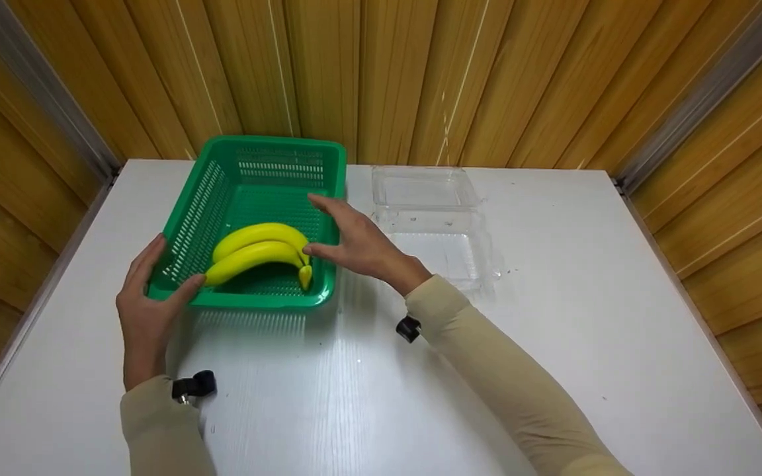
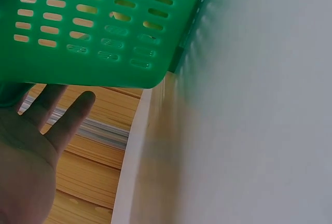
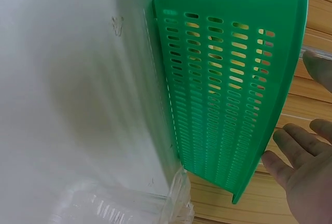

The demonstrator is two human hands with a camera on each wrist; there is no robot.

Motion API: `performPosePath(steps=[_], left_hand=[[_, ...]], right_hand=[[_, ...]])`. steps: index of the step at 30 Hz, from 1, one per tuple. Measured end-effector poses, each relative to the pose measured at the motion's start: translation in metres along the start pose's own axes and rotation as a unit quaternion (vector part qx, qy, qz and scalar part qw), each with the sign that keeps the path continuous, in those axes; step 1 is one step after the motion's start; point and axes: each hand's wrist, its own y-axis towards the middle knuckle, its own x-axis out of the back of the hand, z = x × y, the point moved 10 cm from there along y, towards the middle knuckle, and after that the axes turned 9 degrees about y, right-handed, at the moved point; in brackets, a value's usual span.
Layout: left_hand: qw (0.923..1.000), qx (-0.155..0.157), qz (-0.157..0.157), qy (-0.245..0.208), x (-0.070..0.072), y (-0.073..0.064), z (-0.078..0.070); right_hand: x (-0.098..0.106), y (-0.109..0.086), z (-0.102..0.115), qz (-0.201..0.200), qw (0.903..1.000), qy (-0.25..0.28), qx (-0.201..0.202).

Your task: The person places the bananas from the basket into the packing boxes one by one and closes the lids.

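Note:
A green plastic basket (image 1: 340, 172) holds two yellow bananas (image 1: 255, 254) joined at the stem, lying near its front end. My left hand (image 1: 146, 311) is at the basket's front left corner, fingers along the left rim and thumb reaching over the front rim beside a banana tip. Its fingers (image 2: 70, 120) look straight in the left wrist view. My right hand (image 1: 364, 244) reaches over the right rim, fingers spread and holding nothing, thumb close to the banana stem. In the right wrist view, the right hand (image 3: 311, 177) shows beyond the basket's slotted side wall (image 3: 207, 79).
A clear plastic clamshell box (image 1: 430, 248) stands with its lid raised to the right of the basket on the white table (image 1: 315, 396). Wood-patterned panels (image 1: 394, 79) rise behind the table and along its sides. Each wrist carries a small black camera (image 1: 409, 328).

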Motion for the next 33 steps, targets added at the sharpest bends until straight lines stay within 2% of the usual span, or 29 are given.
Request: performPosePath(steps=[13, 33], left_hand=[[0.9997, -0.017, -0.009, -0.016, 0.001, 0.003, -0.002], [0.9999, -0.005, -0.01, -0.009, 0.001, -0.001, 0.001]], right_hand=[[-0.008, 0.009, 0.01, 0.016, 0.9995, -0.014, 0.023], [-0.028, 0.022, 0.01, 0.046, 0.9985, -0.022, 0.021]])
